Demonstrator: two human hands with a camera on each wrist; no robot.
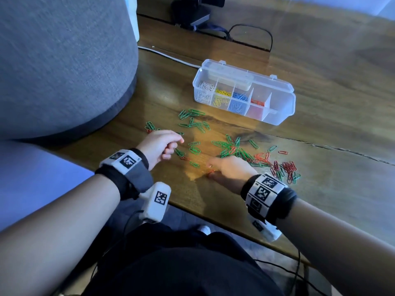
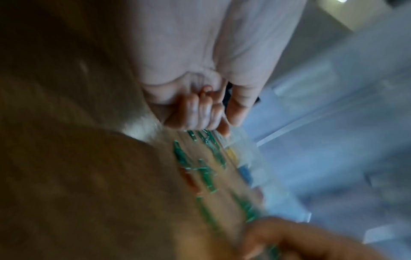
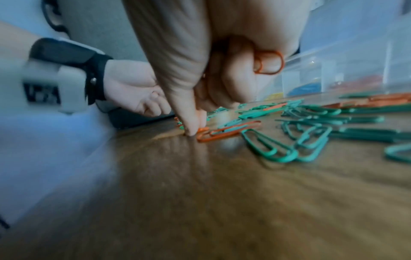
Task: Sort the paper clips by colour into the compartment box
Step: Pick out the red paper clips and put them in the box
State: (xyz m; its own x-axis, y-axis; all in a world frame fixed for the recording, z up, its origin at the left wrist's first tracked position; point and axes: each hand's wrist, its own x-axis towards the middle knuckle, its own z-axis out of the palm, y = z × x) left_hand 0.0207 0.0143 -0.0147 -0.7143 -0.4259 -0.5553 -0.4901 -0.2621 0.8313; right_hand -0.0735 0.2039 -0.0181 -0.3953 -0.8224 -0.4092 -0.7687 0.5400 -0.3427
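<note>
The clear compartment box (image 1: 277, 107) stands open at the back of the wooden table, with white (image 1: 205, 90), yellow (image 1: 222, 96), blue (image 1: 239, 100) and red clips (image 1: 257, 102) in separate compartments. Green clips (image 1: 228, 146) and a red heap (image 1: 286, 167) lie scattered in front of it. My right hand (image 1: 210, 170) keeps a red clip (image 3: 270, 63) curled in its fingers. Its thumb and fingertip (image 3: 195, 126) pinch at another red clip (image 3: 227, 132) on the table. My left hand (image 1: 171, 146) hovers over green clips (image 2: 204, 170) with fingers curled into the palm (image 2: 200, 112); nothing shows in it.
A grey upholstered seat (image 1: 64, 60) borders the table on the left. A white cable (image 1: 171, 57), a black cable loop (image 1: 250, 33) and a dark stand (image 1: 192, 11) lie behind the box. The table's front edge (image 1: 213, 218) runs just under my wrists.
</note>
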